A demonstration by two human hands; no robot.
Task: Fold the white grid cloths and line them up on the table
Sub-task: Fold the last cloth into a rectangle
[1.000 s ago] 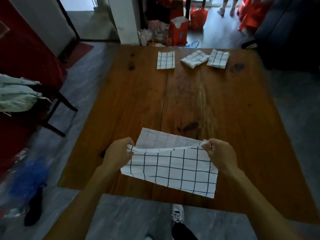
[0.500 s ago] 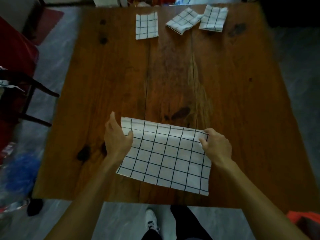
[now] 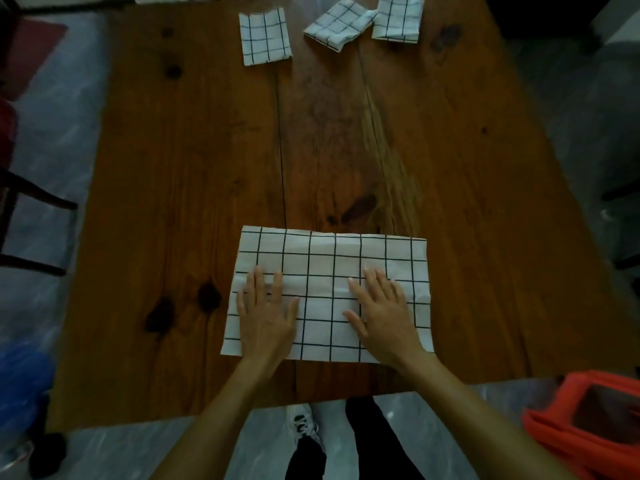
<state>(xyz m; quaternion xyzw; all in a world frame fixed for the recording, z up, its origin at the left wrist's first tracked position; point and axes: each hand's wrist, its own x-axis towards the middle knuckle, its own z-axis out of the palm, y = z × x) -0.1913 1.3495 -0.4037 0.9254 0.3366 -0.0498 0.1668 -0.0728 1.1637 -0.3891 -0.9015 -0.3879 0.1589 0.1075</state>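
Head view: left hand (image 3: 265, 315) and right hand (image 3: 382, 315) press flat, fingers spread, on grid cloth (image 3: 329, 268), lower centre; looks thin, limp, light; best pinched at corners.

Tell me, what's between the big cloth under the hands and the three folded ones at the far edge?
Nothing: the head view shows only bare wooden table between the big cloth and the folded cloths.

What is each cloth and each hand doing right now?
Near cloth: flat on the table, folded over, both hands on it.
Left hand: fingers straight, pressing the near cloth.
Right hand: fingers straight, pressing the near cloth.
Far left cloth: folded small, lying flat.
Far middle cloth: folded, lying askew.
Far right cloth: folded, touching the middle one.
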